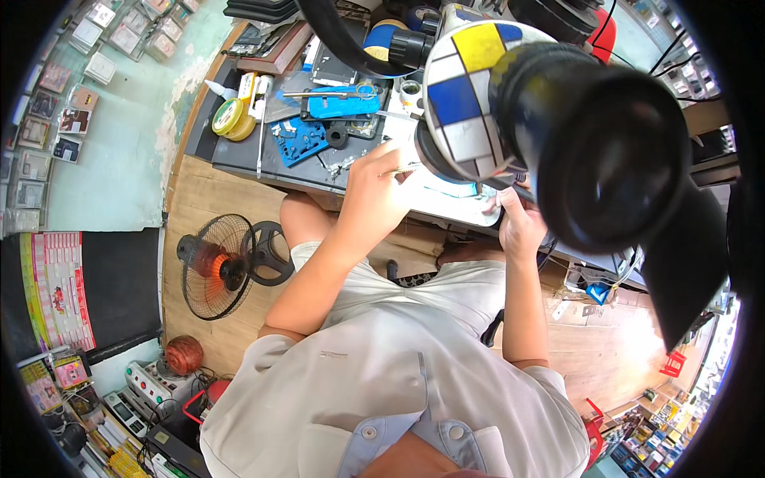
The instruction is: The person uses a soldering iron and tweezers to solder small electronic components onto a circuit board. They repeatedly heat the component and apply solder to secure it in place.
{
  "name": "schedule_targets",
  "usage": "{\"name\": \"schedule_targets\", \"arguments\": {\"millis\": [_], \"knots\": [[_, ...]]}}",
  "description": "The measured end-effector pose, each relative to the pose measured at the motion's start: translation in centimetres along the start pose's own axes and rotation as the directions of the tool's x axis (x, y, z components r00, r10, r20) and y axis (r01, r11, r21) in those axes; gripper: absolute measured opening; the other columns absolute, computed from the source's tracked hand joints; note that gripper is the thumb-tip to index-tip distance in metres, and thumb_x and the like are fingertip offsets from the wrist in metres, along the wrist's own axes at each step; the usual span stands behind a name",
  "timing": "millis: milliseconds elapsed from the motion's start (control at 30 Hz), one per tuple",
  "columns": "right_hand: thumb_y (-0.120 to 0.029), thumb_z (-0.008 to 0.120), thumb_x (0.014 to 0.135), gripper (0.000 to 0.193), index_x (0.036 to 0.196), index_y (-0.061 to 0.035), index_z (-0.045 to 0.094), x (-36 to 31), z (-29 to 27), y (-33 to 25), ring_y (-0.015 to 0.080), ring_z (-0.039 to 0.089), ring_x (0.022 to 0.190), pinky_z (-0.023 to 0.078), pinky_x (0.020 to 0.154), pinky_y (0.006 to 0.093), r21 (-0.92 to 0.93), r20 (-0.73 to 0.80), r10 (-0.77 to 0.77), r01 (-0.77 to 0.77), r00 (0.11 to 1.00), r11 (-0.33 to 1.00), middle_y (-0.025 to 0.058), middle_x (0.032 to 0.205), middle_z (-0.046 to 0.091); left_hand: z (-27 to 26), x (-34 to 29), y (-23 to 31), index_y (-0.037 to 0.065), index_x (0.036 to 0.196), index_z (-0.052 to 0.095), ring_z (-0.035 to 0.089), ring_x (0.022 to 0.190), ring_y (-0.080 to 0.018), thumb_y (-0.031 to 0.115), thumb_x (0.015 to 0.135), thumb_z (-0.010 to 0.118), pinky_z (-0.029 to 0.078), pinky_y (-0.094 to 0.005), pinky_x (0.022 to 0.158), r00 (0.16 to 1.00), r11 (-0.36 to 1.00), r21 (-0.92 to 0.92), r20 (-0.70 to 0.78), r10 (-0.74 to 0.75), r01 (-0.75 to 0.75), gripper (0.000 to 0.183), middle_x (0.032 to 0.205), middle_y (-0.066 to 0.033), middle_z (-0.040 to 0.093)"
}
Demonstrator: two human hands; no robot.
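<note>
My left hand (pixel 374 191) is closed in a pinch at the edge of the bench, with a thin metal tool (pixel 396 171) between its fingertips. Across from it, my right hand (pixel 522 227) is also closed, thumb up. What it grips is mostly hidden by the microscope (pixel 466 103), which has colour-block panels and a large black eyepiece. Between the hands lies a brightly lit pale work surface (pixel 454 205). A light-blue strip (pixel 458 188) shows on it, but glare and the microscope hide whatever is being worked on.
Left on the bench are a blue fixture (pixel 299 142), a blue tray (pixel 343 103), a yellow round tub (pixel 231 118) and a white-tipped bottle (pixel 219 89). A black fan (pixel 215 267) stands on the wooden floor. Small packages (pixel 76 111) hang on the left wall.
</note>
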State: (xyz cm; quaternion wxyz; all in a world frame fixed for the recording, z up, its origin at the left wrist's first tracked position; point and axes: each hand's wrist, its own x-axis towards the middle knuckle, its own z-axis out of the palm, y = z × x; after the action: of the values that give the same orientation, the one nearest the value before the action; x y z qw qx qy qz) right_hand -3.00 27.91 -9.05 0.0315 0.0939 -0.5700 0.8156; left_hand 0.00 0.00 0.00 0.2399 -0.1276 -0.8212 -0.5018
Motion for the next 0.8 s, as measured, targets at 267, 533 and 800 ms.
{"name": "schedule_targets", "arguments": {"millis": [267, 533, 800], "knots": [[0.004, 0.075, 0.094, 0.016, 0.109, 0.0075, 0.071, 0.5, 3.2, -3.5, 0.0199, 0.07, 0.065, 0.059, 0.063, 0.0322, 0.02, -0.093, -0.044, 0.046, 0.995, 0.999, 0.0101, 0.088, 0.069, 0.6, 0.7, -0.6, -0.001, 0.097, 0.066, 0.067, 0.073, -0.0314, 0.01, 0.087, 0.077, 0.052, -0.0388, 0.069, 0.985, 0.987, 0.042, 0.06, -0.159, 0.157, 0.018, 0.084, -0.0168, 0.069], [-0.004, 0.068, 0.101, 0.017, 0.111, 0.0095, 0.071, 0.7, 3.1, -4.0, 0.0171, 0.062, 0.072, 0.063, 0.064, 0.0366, 0.088, -0.086, -0.045, 0.052, 0.995, 0.995, 0.0099, 0.085, 0.064, 0.3, 0.4, -1.3, 0.001, 0.106, 0.076, 0.071, 0.078, -0.0136, 0.014, 0.09, 0.079, 0.055, -0.0306, 0.074, 0.975, 0.981, 0.016, 0.109, -0.194, 0.193, 0.021, 0.089, -0.0075, 0.079], [-0.011, 0.067, 0.104, 0.019, 0.11, 0.0063, 0.069, -0.4, 4.0, -5.9, 0.022, 0.068, 0.083, 0.065, 0.071, 0.0361, 0.113, -0.15, 0.087, -0.071, 0.985, 0.991, 0.0138, 0.096, 0.068, 0.6, -0.2, -1.4, 0.002, 0.106, 0.077, 0.071, 0.08, -0.0131, 0.018, 0.091, 0.08, 0.055, -0.0297, 0.075, 0.981, 0.984, 0.018, 0.078, -0.176, 0.175, 0.022, 0.09, -0.0071, 0.079]]}}
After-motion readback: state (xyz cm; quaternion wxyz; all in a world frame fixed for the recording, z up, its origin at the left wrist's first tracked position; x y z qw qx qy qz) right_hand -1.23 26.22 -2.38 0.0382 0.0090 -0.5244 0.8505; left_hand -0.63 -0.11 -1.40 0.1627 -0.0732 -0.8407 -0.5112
